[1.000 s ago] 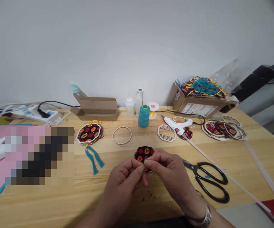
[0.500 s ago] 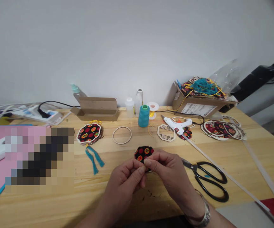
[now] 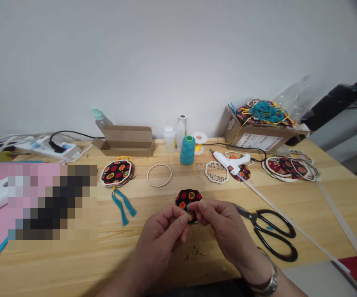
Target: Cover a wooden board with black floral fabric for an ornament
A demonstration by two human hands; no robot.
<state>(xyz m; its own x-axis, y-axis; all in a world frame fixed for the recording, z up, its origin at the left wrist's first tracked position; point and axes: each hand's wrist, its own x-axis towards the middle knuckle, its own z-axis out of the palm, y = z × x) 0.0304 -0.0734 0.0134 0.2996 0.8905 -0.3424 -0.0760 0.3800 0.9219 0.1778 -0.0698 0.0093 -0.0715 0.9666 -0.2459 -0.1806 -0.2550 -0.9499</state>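
Observation:
A small black fabric-covered piece with red and yellow flowers [image 3: 187,199] lies on the wooden table [image 3: 305,202] just past my fingertips. My left hand [image 3: 162,235] is closed in a pinch at its near edge. My right hand [image 3: 221,225] is also pinched, thumb and forefinger on the same near edge of the piece. Whatever thin thing sits between the fingertips is too small to make out. A metal watch band shows on my right wrist.
Black scissors [image 3: 274,235] lie right of my hands, with a white glue gun [image 3: 232,161], a carved wooden frame [image 3: 217,171] and a teal thread spool [image 3: 187,150] behind. A wooden ring [image 3: 159,175], a finished ornament with teal tassel [image 3: 116,173] and a cardboard box [image 3: 258,138] also stand there.
My two hands have parted a little at the fingertips and my right hand has shifted slightly right. The patterned piece stays in place.

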